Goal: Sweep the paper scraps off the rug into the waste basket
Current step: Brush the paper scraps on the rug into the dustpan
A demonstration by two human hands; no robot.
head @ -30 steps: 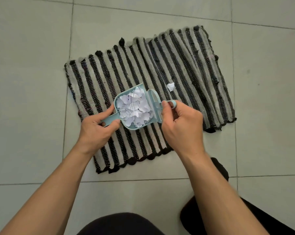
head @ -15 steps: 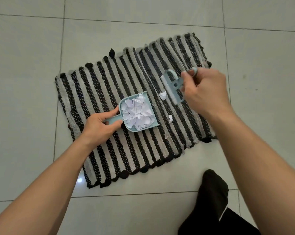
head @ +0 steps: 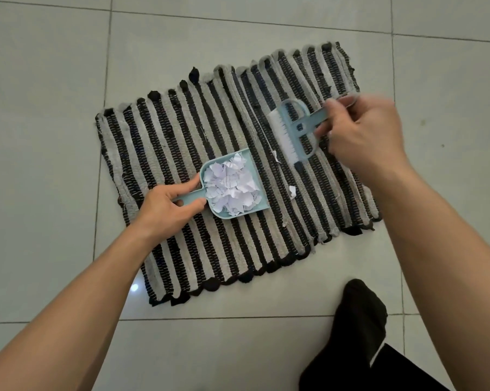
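Right hand (head: 362, 134) pinched the handle of the small blue brush (head: 290, 131), fingers curled round it, bristles set down on the rug (head: 181, 131) toward its far right corner. Left hand (head: 167, 204) gripped the stem of the blue dustpan (head: 232, 187), thumb and fingers wrapped about it, the pan lying flat near the rug's middle with its open lip facing the brush. Most of the job looked done at that point: the paper scraps (head: 232, 187) sat heaped in the pan, nearly filling it. Two strays were left on the rug between pan and brush, one scrap (head: 292, 191) just beside the pan's lip, a thinner sliver (head: 275, 156) close under the bristles. Those wanted one sweep inward. No waste basket showed anywhere in view, so the emptying was yet to come.
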